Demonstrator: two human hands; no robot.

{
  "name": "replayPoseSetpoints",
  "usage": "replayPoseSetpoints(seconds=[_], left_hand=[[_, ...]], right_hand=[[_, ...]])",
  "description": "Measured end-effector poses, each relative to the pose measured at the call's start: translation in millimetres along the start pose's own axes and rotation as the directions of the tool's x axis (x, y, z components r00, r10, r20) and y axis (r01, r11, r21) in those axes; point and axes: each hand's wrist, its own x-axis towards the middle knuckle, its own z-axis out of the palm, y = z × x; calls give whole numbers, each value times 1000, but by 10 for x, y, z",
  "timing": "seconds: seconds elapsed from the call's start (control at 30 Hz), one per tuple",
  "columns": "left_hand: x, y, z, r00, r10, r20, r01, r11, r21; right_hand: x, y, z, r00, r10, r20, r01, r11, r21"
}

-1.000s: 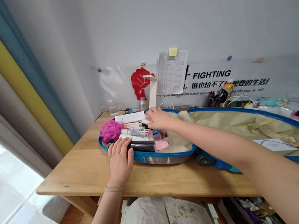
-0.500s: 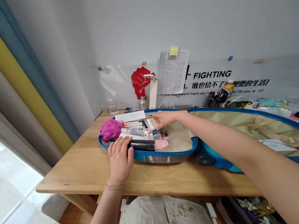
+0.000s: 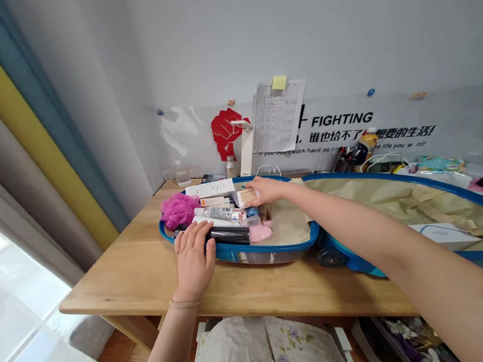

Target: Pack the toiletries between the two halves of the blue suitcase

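An open blue suitcase (image 3: 274, 247) lies on the wooden table (image 3: 137, 269), its left half packed with toiletries. My left hand (image 3: 193, 261) rests flat, fingers together, on the near rim and on a black tube (image 3: 230, 234). My right hand (image 3: 269, 189) reaches into the far side and pinches a small clear pack of wooden-tipped sticks (image 3: 247, 197). A pink bath puff (image 3: 179, 209), white tubes (image 3: 219, 214), a long white box (image 3: 210, 189) and a pink item (image 3: 260, 234) lie in the same half. The right half shows beige lining (image 3: 408, 204).
Along the wall stand a white lamp stand (image 3: 245, 147), small bottles (image 3: 231, 167), pens and cables (image 3: 358, 157), and a pinned paper sheet (image 3: 278, 116). Curtains (image 3: 14, 148) hang at left. A floral cushion (image 3: 267, 352) sits below the table's front edge.
My right hand drew back slightly to the right, uncovering the pack of sticks it holds. The left hand stayed on the rim.
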Motion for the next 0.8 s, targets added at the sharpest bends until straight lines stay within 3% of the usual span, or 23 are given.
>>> replayPoseSetpoints(seconds=[0.33, 0.53, 0.8], left_hand=[[5, 3, -6, 1000, -7, 4, 7, 1000, -3], [8, 11, -11, 1000, -8, 5, 8, 1000, -9], [15, 21, -16, 1000, -10, -2, 10, 1000, -8]], right_hand=[[-10, -72, 51, 1000, 6, 2, -6, 986, 165], [10, -200, 190, 996, 3, -91, 12, 987, 162], [9, -238, 163, 997, 13, -82, -4, 993, 115]])
